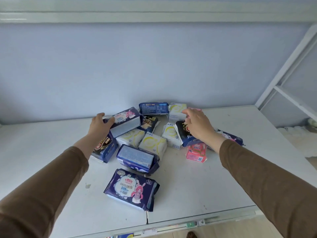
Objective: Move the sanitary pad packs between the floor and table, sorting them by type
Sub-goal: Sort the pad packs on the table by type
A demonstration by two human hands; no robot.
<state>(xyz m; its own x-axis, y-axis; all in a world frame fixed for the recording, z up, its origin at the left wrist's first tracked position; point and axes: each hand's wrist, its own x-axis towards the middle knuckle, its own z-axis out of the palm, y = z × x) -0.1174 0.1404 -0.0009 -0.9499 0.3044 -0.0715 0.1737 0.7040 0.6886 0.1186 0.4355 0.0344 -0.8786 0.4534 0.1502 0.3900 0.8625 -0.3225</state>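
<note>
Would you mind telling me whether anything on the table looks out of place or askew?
Yes: the packs lie jumbled rather than sorted. White ABC packs are mixed among dark ones, several tilted or overlapping. A pink pack sits partly under a dark pack.

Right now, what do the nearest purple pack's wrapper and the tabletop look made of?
Purple pack: seemingly thin printed plastic film, glossy, with crinkles and a sealed end flap. Tabletop: hard, smooth white board, perhaps laminate or painted wood, matte, scuffed and stained, with a seam between two panels.
</note>
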